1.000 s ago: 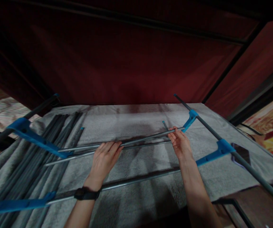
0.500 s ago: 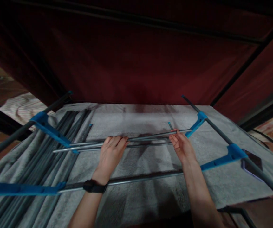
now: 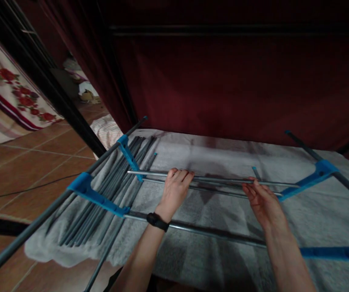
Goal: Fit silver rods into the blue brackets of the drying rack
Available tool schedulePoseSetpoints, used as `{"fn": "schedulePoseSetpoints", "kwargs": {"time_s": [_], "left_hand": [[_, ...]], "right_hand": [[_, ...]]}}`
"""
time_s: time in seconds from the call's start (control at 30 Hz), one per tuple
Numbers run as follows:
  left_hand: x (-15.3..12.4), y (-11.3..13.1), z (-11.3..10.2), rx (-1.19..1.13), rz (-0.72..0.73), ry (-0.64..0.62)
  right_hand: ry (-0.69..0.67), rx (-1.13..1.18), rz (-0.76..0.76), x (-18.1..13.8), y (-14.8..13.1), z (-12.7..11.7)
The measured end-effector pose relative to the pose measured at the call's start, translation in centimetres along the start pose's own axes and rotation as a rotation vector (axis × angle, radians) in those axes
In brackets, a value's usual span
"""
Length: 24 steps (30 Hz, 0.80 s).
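Note:
My left hand is wrapped over a thin silver metal tube, left of its middle. Further right, my right hand pinches the same tube between thumb and fingers. The tube's left end rests over or just above a blue plastic bracket; its right end reaches another blue bracket. Just below it, a second metal tube runs between these brackets. Nearer me, a crossbar joins a front left bracket to a front right bracket. A dark band circles my left wrist.
Several loose grey tubes lie bundled on the grey blanket at the left. Long grey poles carry the brackets on both sides. A dark red curtain hangs behind. Tiled floor and a flowered cloth show left.
The view has swung left, so the frame appears further right. Both hands still hold the tube, which now lies more nearly parallel to the fixed tube below it.

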<state>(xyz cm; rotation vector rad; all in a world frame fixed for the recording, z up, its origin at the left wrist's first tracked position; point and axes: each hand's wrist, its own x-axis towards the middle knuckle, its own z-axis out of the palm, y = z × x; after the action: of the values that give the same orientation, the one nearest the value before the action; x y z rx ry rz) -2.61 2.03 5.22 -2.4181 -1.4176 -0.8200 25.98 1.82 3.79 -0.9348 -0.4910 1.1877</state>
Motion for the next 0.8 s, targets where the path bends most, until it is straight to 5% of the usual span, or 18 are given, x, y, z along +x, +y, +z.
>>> {"fn": "schedulePoseSetpoints", "kwargs": {"time_s": [0.4, 0.67, 0.8], "left_hand": [[-1.3, -2.5, -1.3, 0.104, -0.572, 0.459], [-2.1, -5.0, -2.4, -0.155, -0.836, 0.937], [-2.8, -7.5, -1.9, -0.328, -0.989, 1.030]], "right_hand": [[-0.007, -0.047, -0.029, 0.5, 0.2, -0.4], [0.011, -0.033, -0.056, 0.9, 0.4, -0.6], [0.020, -0.033, -0.060, 1.1, 0.5, -0.7]]}}
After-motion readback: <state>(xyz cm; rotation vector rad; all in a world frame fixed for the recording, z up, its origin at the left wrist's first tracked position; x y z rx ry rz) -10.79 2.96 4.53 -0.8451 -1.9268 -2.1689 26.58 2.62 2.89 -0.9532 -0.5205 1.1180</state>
